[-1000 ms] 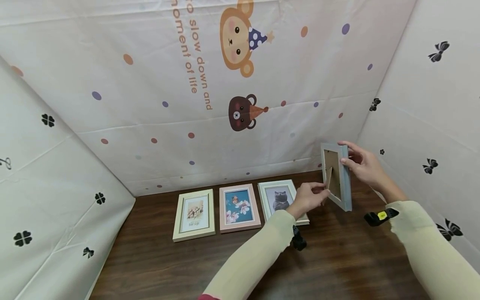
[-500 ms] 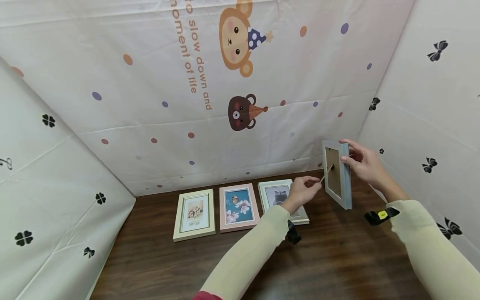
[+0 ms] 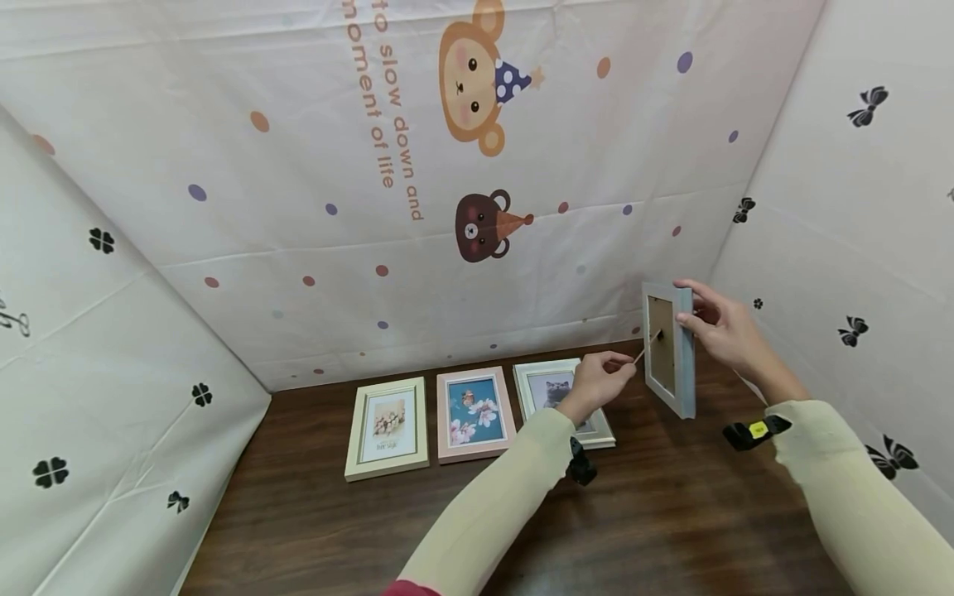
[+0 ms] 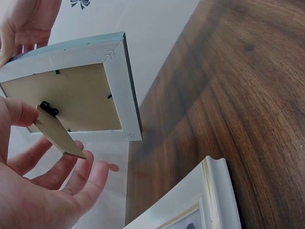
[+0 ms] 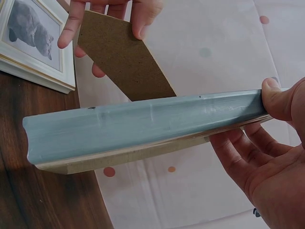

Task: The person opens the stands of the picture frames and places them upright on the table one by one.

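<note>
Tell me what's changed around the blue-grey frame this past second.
The left grip has moved left, away from the blue-grey frame, swinging its stand leg further out from the backing. The right grip still holds the frame. The cream frame, pink frame and white frame stayed put.

To your right, you have a light-blue rectangular picture frame (image 5: pixel 143 114) held upright, its tan fibreboard backing (image 4: pixel 86 102) turned leftward. Its flat brown fibreboard stand leg (image 4: pixel 59 136) is swung outward on a small black hinge (image 4: pixel 48 109) fixed to the backing.
</note>
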Available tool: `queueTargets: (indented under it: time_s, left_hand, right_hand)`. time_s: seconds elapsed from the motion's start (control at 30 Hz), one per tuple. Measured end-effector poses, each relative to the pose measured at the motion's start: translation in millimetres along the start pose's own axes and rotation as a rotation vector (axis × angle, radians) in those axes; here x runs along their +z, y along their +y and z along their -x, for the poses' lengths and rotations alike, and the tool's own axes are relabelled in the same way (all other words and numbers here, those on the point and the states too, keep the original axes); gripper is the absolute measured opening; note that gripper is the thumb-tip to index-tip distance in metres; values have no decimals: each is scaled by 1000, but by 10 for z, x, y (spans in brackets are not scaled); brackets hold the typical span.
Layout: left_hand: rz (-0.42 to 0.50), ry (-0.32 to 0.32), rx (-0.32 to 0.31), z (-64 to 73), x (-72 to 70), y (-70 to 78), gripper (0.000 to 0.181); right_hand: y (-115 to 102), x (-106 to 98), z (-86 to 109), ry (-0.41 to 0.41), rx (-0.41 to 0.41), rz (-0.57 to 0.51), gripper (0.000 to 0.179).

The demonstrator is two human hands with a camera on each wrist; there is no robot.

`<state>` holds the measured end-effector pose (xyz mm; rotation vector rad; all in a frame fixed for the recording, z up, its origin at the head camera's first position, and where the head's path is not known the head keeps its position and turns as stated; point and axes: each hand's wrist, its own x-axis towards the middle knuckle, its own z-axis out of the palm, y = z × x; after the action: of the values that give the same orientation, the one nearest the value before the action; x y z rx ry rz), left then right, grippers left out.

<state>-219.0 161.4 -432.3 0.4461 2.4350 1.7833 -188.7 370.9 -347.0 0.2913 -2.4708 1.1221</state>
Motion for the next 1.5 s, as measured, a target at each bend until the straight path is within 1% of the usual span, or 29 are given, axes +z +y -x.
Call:
queueTargets:
  time_s: [0.13, 0.23, 0.33, 0.4, 0.53, 0.67, 0.8, 0.9, 0.93, 0.97, 1.03, 1.17, 1.23, 1.37, 1.5]
  left_hand:
    - [12, -11, -5, 7, 0, 2, 11]
    - [7, -8, -5, 4, -9, 15, 11]
    - [-12, 4, 12, 0, -19, 47, 14]
    - [-30, 17, 40, 6, -24, 84, 17]
    - [-72, 46, 126, 53, -21, 188, 27]
    - [-135, 104, 233, 119, 7, 306, 30]
    - [-231, 168, 370, 179, 51, 415, 31]
    - [-294, 180, 451, 223, 82, 479, 33]
    - [-304, 175, 462, 238, 93, 495, 33]
    - [-314, 171, 466, 254, 104, 510, 34]
    - [-322, 154, 448, 287, 129, 531, 35]
    - [-297, 116, 361, 351, 194, 528, 41]
    - [-268, 105, 322, 371, 221, 515, 45]
    - [-232, 104, 265, 379, 274, 464, 52]
    - [-234, 108, 231, 360, 324, 397, 58]
  right_hand:
    - [-3, 8, 2, 5, -5, 1, 52]
    - [-15, 15, -5, 12, -9, 1, 52]
    - [-31, 23, -16, 19, -17, 5, 51]
    - [-42, 32, -21, 23, -28, 18, 51]
    - [-35, 58, -36, 28, -37, 47, 51]
    - [-15, 95, -49, 29, -68, 49, 51]
    - [-21, 124, -61, 23, -116, 26, 51]
    - [-31, 142, -71, 19, -126, 14, 50]
    - [-30, 148, -75, 19, -126, 21, 50]
    - [-34, 154, -77, 18, -126, 21, 50]
    - [-39, 169, -83, 21, -124, 26, 50]
    - [-84, 200, -76, 35, -112, 29, 51]
    - [-114, 217, -69, 46, -111, 34, 51]
    - [-149, 248, -53, 62, -110, 49, 51]
    - [-138, 280, -43, 74, -122, 59, 51]
